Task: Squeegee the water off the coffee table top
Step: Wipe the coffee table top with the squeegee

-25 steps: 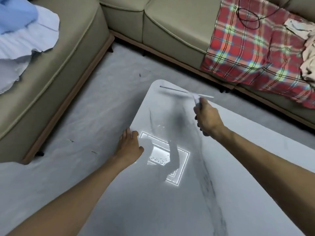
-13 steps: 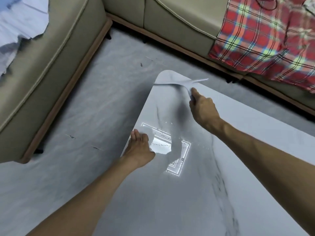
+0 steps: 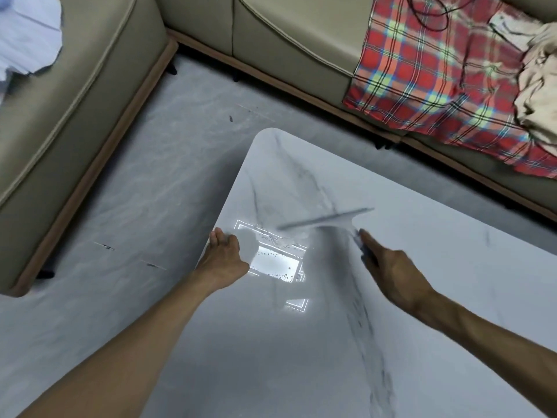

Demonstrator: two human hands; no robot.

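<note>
Marble worktop (image 3: 422, 282) is showing droplets (image 3: 271, 256) beside the flat, relaxed left grip (image 3: 224, 251) while the right grip (image 3: 388, 267) is clasping the squeegee (image 3: 325, 220) mid-surface, so wiping is looking unfinished.

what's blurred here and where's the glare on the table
Head view: the squeegee is smeared by motion blur and the right hand gripping it looks soft; same head view, a hard glare patch sits on the coffee table top beside the left hand, water drops dark against it; the sofa edges bow from the wide-angle lens.
</note>
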